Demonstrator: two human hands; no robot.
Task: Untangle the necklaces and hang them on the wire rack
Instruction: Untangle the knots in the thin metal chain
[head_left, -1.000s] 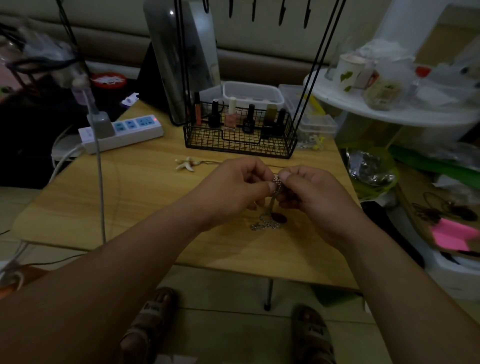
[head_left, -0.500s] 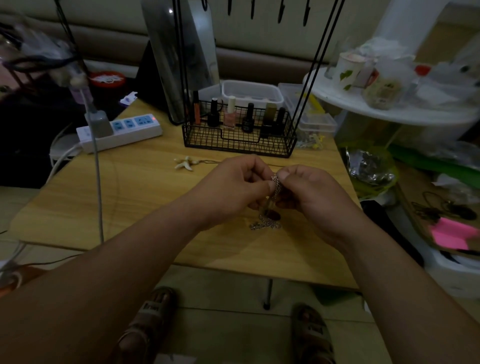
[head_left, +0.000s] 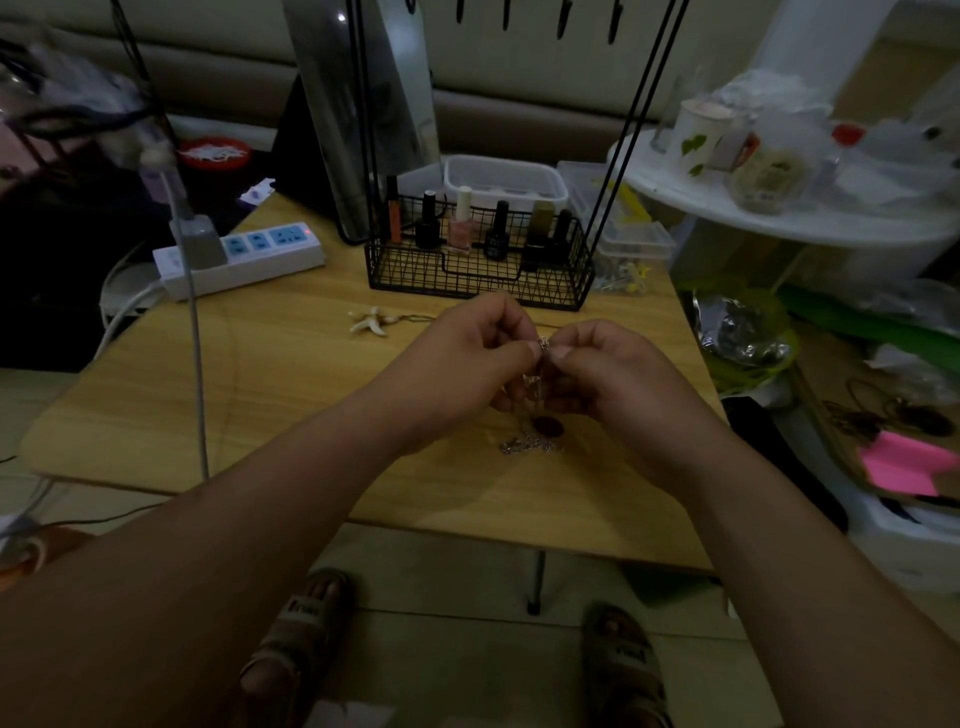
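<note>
Over the middle of the wooden table (head_left: 270, 395), my left hand (head_left: 467, 364) and my right hand (head_left: 602, 374) meet fingertip to fingertip. Both pinch a tangled silver chain necklace (head_left: 540, 384) between thumb and fingers. The chain hangs down from the pinch to a dark oval pendant (head_left: 548, 427), and a loose heap of chain lies on the table below it. A second necklace with a pale starfish pendant (head_left: 370, 322) lies flat on the table left of my hands. The black wire rack (head_left: 480, 270) stands behind my hands, its hooks at the top edge of the view.
The rack's basket holds several nail polish bottles (head_left: 460, 223). A white power strip (head_left: 244, 257) with a plugged cable lies at the back left. Clear plastic boxes (head_left: 623, 244) sit at the back right. A cluttered white shelf (head_left: 779, 218) stands right of the table.
My hands stay together on the chain and have shifted slightly. The dark pendant now hangs clear below my fingers.
</note>
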